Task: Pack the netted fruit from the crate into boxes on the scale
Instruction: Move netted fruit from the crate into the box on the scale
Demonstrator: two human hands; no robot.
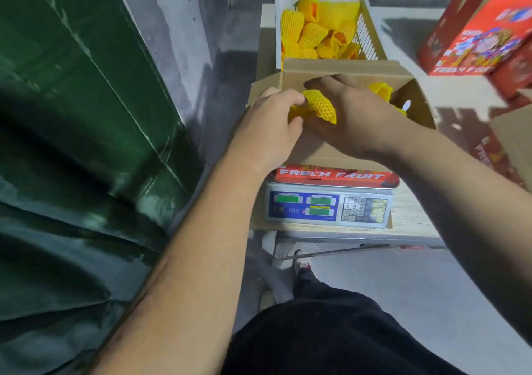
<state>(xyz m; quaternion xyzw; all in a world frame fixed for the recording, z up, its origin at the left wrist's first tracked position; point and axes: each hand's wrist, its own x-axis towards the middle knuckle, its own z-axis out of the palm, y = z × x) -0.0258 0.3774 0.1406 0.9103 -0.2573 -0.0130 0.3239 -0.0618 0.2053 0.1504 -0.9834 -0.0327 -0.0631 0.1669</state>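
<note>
An open cardboard box (pixel 339 70) with a red "FRESH FRUIT" side stands on a grey electronic scale (pixel 328 207). Both hands are inside the box at its left end. My left hand (pixel 270 124) grips a yellow-netted fruit (pixel 296 112) with curled fingers. My right hand (pixel 354 115) holds another netted fruit (pixel 321 105) right beside it, fingers curled over it. More netted fruit (pixel 381 89) lies at the box's right end, partly hidden by my right hand. Behind the box, a white slatted crate (pixel 367 32) holds several yellow-netted fruit (pixel 313 29).
Red printed fruit boxes (pixel 478 37) stand at the right on a pale table (pixel 460 92). A green tarpaulin (pixel 72 144) covers the left side. The scale sits on a small stand (pixel 414 222) above a concrete floor. My dark trousers (pixel 331 331) show below.
</note>
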